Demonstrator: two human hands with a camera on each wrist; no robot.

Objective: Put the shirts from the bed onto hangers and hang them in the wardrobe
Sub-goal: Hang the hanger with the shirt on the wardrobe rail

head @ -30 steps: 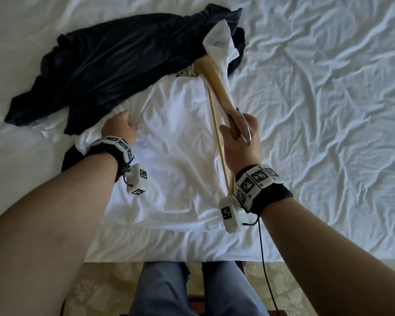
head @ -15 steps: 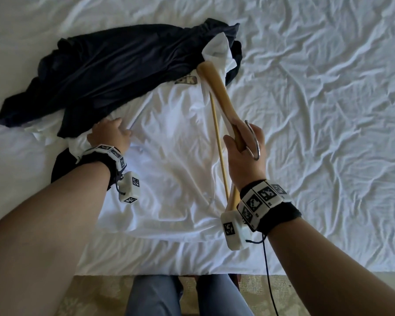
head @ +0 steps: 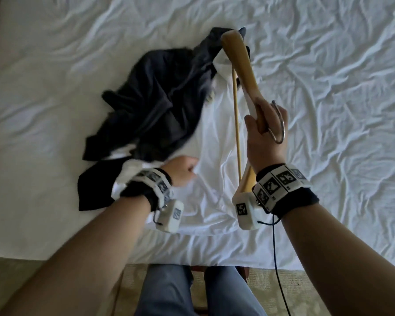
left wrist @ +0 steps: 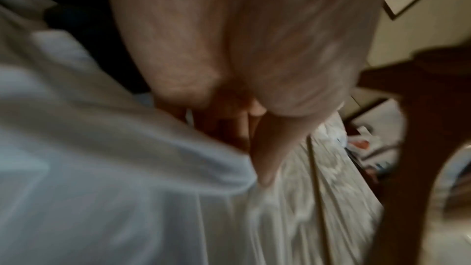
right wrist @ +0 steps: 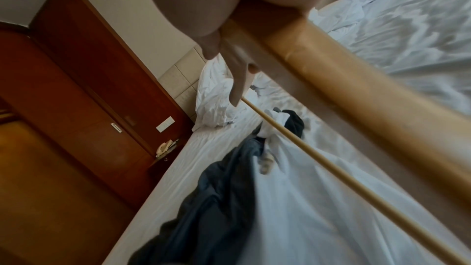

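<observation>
- Gripping the wooden hanger [head: 242,71] at its neck, right hand [head: 263,142]; left hand [head: 183,171] bunches the white shirt [head: 214,179] on the bed [head: 55,87].
- Best to free it from the dark shirt [head: 160,101], then feed the hanger through.

Soft daylight is spreading over the bed sheet [head: 328,87] in the head view, brightest at the far right and dimming toward the near floor. The dark shirt [head: 155,106] is smearing with motion blur. The left wrist view is coming out dim and heavily blurred throughout. The right wrist view is bending straight lines at its edges.
</observation>
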